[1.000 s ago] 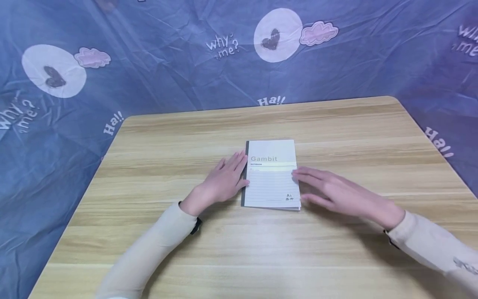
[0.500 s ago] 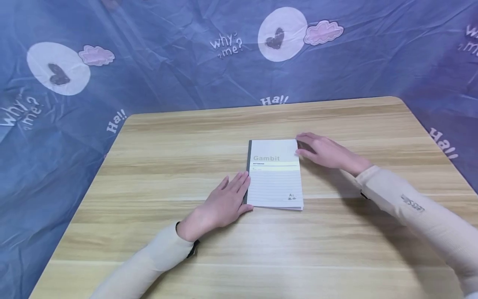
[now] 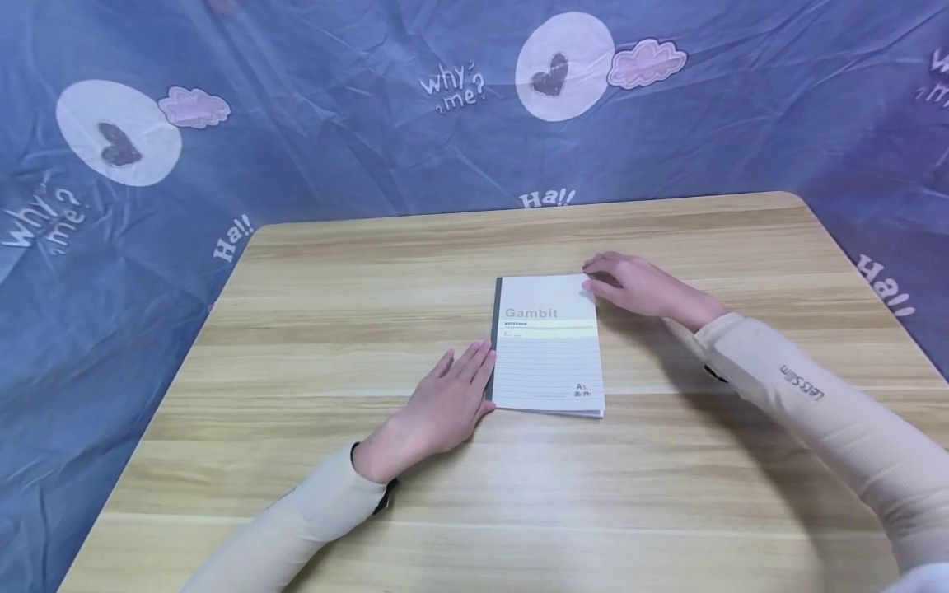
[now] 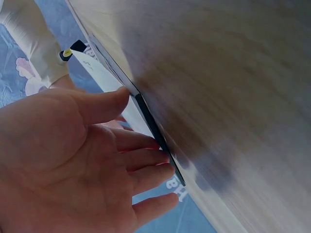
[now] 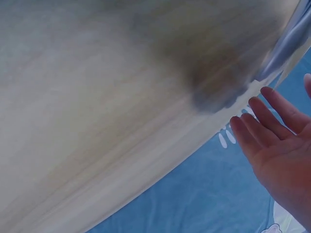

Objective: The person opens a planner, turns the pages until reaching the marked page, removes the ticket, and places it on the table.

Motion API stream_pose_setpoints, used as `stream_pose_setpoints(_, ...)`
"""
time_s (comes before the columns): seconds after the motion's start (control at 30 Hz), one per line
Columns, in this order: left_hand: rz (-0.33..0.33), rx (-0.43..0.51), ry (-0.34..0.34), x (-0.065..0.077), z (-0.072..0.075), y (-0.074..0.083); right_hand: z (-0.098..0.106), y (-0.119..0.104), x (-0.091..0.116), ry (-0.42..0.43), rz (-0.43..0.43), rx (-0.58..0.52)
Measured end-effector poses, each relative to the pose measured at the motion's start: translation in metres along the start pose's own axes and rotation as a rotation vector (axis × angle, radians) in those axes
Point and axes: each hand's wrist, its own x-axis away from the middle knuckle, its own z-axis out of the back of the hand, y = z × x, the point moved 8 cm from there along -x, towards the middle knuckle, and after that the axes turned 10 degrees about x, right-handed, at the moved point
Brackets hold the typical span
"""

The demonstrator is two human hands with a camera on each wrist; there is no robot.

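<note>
A closed notebook point(image 3: 549, 354) with a pale cover, the word "Gambit" and a dark spine point(image 4: 154, 127) lies flat on the wooden table. Along the lower part of that spine rests my left hand point(image 3: 445, 403), fingers straight, thumb at the near left corner. The left wrist view shows the fingertips point(image 4: 165, 156) right at the spine. My right hand point(image 3: 630, 284) is at the far right corner of the notebook, its thumb at the cover's edge and its fingers just past the corner. In the right wrist view these fingers point(image 5: 272, 114) are extended and slightly bent, with nothing gripped between them.
The wooden table point(image 3: 311, 288) spreads out on all sides of the notebook. Behind it and at both sides hangs a blue printed cloth point(image 3: 334, 107). Beige sleeves point(image 3: 801, 395) cover both forearms, with a dark band at each wrist.
My right hand has moved from the notebook's right edge up to its far right corner. The left hand has slid nearer along the spine. The notebook stays almost in place.
</note>
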Motion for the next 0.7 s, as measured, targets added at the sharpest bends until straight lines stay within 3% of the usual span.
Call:
stream_pose_setpoints(0.17, 0.002, -0.009, -0.002, 0.000, 0.000, 0.000, 0.007, 0.000, -0.004, 0.001, -0.037, -0.023)
stream_pose_setpoints(0.3, 0.006, -0.001, -0.009, 0.000, -0.001, 0.000, 0.015, 0.000, -0.008, 0.011, -0.094, -0.138)
stream_pose_setpoints(0.53, 0.021, 0.046, -0.007, 0.002, -0.003, -0.007, 0.022, -0.006, -0.020, 0.029, -0.226, -0.568)
stream_pose_setpoints(0.7, 0.036, 0.105, 0.053, 0.011, 0.008, -0.018, 0.021, -0.031, -0.027, 0.049, -0.167, -0.861)
